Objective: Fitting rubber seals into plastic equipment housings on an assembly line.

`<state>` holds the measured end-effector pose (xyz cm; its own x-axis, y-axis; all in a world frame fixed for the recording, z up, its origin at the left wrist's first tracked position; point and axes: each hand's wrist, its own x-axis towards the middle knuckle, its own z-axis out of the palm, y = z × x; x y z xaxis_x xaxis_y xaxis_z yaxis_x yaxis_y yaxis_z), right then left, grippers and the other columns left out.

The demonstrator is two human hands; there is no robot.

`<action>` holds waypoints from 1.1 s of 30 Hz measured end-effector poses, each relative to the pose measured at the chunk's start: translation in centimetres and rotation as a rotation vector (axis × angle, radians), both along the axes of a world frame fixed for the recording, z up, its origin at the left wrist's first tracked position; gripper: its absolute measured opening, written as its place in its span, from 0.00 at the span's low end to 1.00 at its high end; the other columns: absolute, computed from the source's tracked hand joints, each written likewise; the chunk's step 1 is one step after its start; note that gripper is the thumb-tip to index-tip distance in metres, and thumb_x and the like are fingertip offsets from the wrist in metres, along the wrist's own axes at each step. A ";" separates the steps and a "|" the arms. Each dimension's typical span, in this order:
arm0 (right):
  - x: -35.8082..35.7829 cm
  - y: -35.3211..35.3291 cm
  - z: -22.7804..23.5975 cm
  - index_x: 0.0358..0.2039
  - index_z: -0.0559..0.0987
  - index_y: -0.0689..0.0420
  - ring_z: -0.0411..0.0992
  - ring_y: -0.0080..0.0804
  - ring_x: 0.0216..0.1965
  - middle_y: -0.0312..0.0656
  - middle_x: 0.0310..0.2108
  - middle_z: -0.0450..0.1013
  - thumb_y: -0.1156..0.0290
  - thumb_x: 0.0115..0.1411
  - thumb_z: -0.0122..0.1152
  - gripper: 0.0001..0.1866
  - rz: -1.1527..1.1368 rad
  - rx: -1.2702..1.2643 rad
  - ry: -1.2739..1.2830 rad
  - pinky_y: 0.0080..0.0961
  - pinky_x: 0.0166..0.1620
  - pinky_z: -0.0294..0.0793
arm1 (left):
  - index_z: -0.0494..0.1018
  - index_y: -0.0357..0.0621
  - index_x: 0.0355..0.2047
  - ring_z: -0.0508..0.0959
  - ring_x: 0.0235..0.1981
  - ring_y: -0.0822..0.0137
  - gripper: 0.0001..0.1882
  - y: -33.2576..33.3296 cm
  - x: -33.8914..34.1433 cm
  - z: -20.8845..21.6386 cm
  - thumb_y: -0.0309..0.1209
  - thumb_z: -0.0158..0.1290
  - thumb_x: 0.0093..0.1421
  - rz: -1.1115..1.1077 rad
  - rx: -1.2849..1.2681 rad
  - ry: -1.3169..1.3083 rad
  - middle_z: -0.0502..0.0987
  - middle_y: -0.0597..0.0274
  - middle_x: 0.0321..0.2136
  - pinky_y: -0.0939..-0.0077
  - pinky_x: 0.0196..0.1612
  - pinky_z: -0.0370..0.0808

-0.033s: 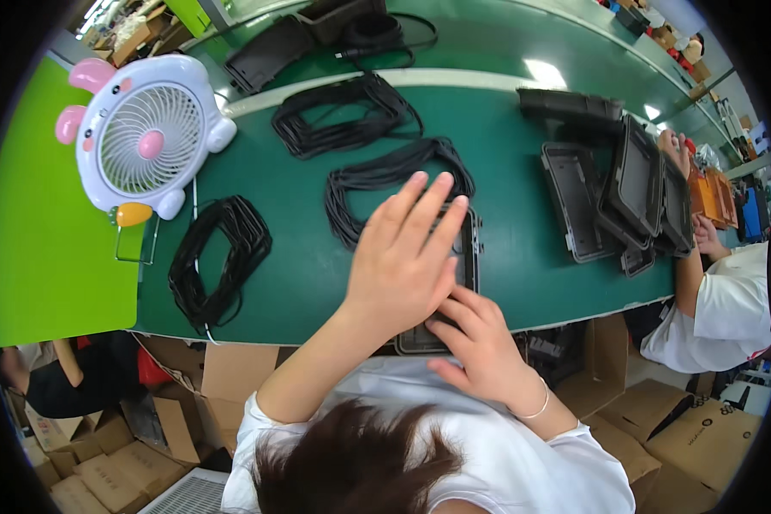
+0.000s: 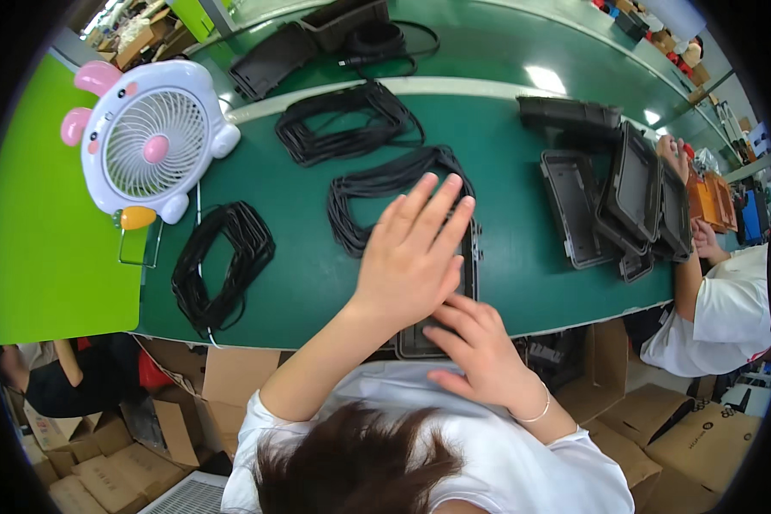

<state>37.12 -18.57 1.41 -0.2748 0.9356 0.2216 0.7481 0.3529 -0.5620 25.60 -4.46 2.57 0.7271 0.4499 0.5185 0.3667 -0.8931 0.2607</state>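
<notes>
My left hand [image 2: 409, 261] lies over a black plastic case [image 2: 471, 278] at the table's near edge, fingers stretched out and slightly apart. Just below it, my right hand [image 2: 481, 355] has its fingers extended over the same case, their tips close to the left hand's heel. Both hands hide most of the case, so what lies inside it cannot be seen. A coiled black cable [image 2: 351, 193] lies just beyond my left fingertips, and a second cable coil [image 2: 304, 133] lies behind that one. Another black coil [image 2: 218, 270] rests to the left.
Several dark open plastic cases [image 2: 574, 206] are piled on the right. A bunny-shaped fan [image 2: 193, 90] stands at the left. More black cases [image 2: 270, 60] and a cable sit on the back ledge. A co-worker's arm [image 2: 690, 278] is at far right; cardboard boxes [image 2: 236, 377] stand below the table.
The table and its contents sit slightly lower in the picture on the left side. Both hands keep almost the same pose over the case.
</notes>
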 end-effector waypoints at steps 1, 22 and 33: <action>0.2 0.0 0.4 0.38 0.75 0.59 0.60 0.44 0.55 0.45 0.49 0.67 0.62 0.42 0.65 0.22 0.040 -0.015 -0.005 0.41 0.50 0.62 | 0.63 0.40 0.54 0.63 0.56 0.52 0.32 0.4 0.6 -0.7 0.32 0.56 0.47 -0.031 -0.025 0.046 0.64 0.50 0.54 0.59 0.57 0.60; 24.7 -0.4 5.2 0.37 0.73 0.68 0.66 0.19 0.37 0.35 0.34 0.71 0.79 0.56 0.55 0.09 -1.023 0.513 0.279 0.12 0.41 0.63 | 0.66 0.34 0.45 0.64 0.53 0.45 0.22 23.6 -4.1 1.9 0.32 0.51 0.52 0.439 -0.082 -0.071 0.64 0.42 0.50 0.59 0.56 0.61; 22.8 -0.5 6.5 0.44 0.72 0.66 0.68 0.40 0.46 0.47 0.43 0.71 0.78 0.56 0.52 0.14 -1.152 0.422 -0.263 0.31 0.53 0.62 | 0.70 0.42 0.44 0.66 0.52 0.55 0.16 35.7 -0.4 1.1 0.29 0.45 0.55 1.125 -0.038 0.359 0.70 0.54 0.44 0.52 0.57 0.55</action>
<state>59.92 -19.03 7.94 0.5729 0.5308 0.6245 0.8131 -0.4641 -0.3515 25.17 31.26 3.66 0.0131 0.9411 0.3378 0.9999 -0.0146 0.0017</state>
